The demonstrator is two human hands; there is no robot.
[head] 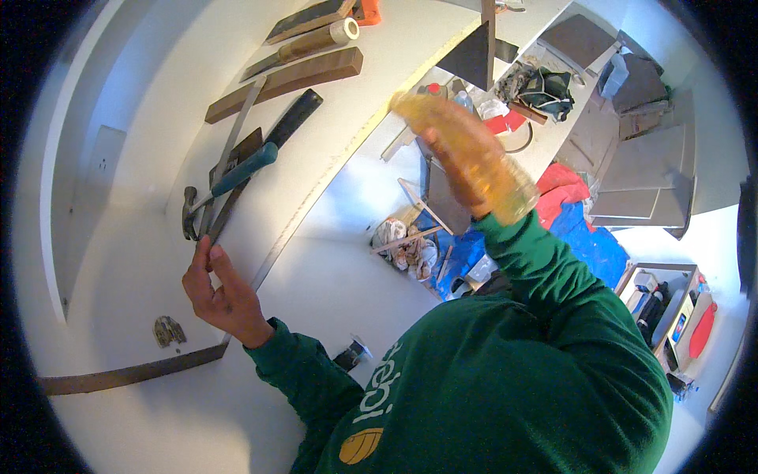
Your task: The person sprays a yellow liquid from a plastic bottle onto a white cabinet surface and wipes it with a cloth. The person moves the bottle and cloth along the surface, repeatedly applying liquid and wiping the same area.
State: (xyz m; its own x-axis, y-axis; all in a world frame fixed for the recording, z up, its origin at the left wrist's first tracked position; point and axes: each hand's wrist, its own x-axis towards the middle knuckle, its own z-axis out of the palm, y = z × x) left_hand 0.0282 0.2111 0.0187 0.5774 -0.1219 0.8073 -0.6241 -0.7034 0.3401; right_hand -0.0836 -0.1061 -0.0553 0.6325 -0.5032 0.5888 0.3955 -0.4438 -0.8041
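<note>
My left hand (228, 296) is at the left, its thumb and forefinger tips close together at the lower ends of long flat strips on the white surface; whether it pinches one cannot be told. A claw hammer (243, 172) with a teal grip lies across these strips, just above the fingers. Beside it are a black-handled tool (299, 115), a grey flat bar (240, 121) and a dark wooden bar (290, 83). My right hand (453, 163) is raised at the upper middle, around a clear bottle of yellowish liquid (497, 172), blurred by motion.
Beyond the wooden bar lie a wooden-handled tool (314, 41) and an orange item (368, 12). A brown lump (169, 332) sits near a dark edge strip (130, 370). A cluttered counter (553, 145), blue sheeting (583, 237) and an open box (657, 269) stand at the right.
</note>
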